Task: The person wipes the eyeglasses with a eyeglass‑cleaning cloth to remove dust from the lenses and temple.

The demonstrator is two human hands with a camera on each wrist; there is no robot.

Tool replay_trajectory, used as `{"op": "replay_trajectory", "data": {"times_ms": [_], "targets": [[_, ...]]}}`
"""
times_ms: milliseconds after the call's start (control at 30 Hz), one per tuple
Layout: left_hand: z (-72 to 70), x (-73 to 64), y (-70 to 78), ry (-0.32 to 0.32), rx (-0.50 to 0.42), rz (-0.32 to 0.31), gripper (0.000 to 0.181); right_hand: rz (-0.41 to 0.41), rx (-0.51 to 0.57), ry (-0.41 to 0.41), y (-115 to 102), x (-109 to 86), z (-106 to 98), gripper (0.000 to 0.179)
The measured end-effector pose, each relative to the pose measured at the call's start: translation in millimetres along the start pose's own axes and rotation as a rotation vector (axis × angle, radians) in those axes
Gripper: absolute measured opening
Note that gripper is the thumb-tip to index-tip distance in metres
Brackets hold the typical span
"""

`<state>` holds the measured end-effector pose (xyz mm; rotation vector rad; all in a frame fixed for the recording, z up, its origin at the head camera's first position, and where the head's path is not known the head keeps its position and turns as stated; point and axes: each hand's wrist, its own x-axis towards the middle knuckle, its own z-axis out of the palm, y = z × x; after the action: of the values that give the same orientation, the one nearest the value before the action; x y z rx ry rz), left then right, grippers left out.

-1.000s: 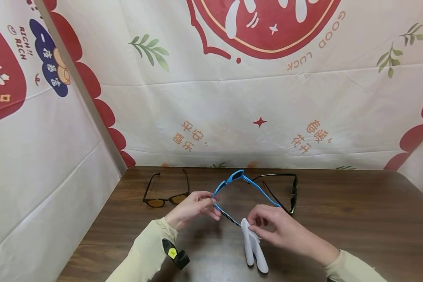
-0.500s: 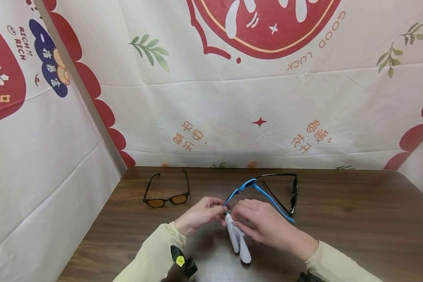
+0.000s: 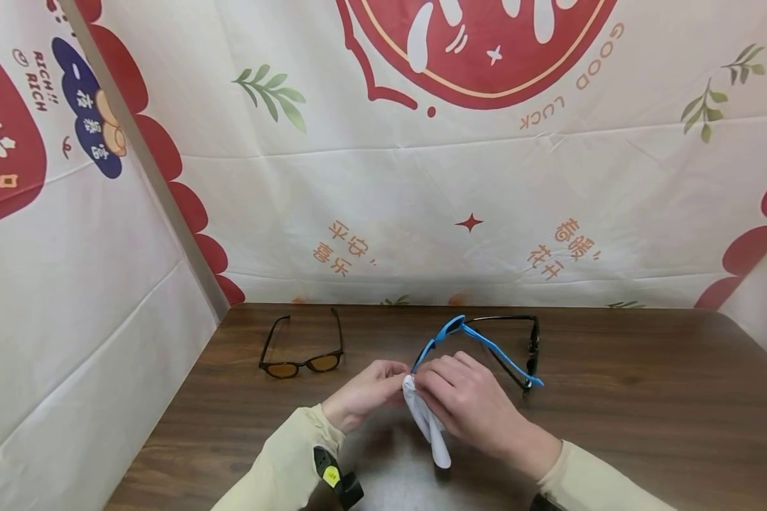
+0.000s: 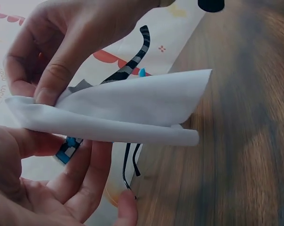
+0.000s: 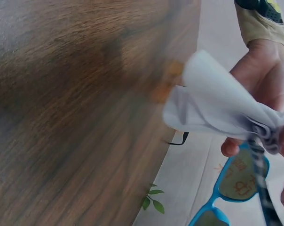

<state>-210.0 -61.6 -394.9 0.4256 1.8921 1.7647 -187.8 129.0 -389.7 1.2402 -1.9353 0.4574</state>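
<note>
Blue-framed sunglasses (image 3: pixel 498 353) are held up over the table, their dark lenses showing in the right wrist view. My left hand (image 3: pixel 373 392) pinches the frame near one end between thumb and fingers. A white cleaning cloth (image 3: pixel 427 420) hangs folded from my right hand (image 3: pixel 471 401), whose thumb and fingers grip it. In the left wrist view the cloth (image 4: pixel 132 103) covers part of the striped temple (image 4: pixel 130 66), right above the left fingers. In the right wrist view the bunched cloth (image 5: pixel 212 103) wraps around that temple beside the lens (image 5: pixel 240 176).
Glasses with amber lenses (image 3: pixel 324 363) rest on the wooden table (image 3: pixel 626 426) at the left, temples unfolded. Black-framed glasses (image 3: pixel 534 348) lie at the back right, partly behind the blue sunglasses. A printed white curtain (image 3: pixel 390 213) hangs along the table's far edge.
My right hand and the cloth have moved left along the temple, up to my left hand. My left hand has shifted slightly right, and the sunglasses have moved right and turned.
</note>
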Motion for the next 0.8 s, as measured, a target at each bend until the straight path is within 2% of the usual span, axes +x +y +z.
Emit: {"op": "replay_trajectory", "data": {"times_ms": [133,333,500,667,800], "targets": [[0.3,0.1,1.0,-0.007,-0.027,-0.006,0.027,0.0,-0.022,0.022,-1,0.5,0,0.031],[-2.2,-0.7,0.9,0.007,0.004,0.008,0.017,0.012,0.028,-0.074,1,-3.4,-7,0.032],[-8.4,0.8,0.6,-0.006,0.007,0.011,0.013,-0.033,0.067,-0.128,1,-13.5,-18,0.03],[-20.0,2.0,0.6,-0.014,0.018,0.011,0.013,-0.093,0.06,-0.113,4,-24.8,-31,0.028],[-28.1,1.5,0.6,-0.014,0.025,0.018,0.014,-0.108,0.043,-0.104,11,-35.0,-43,0.028]]}}
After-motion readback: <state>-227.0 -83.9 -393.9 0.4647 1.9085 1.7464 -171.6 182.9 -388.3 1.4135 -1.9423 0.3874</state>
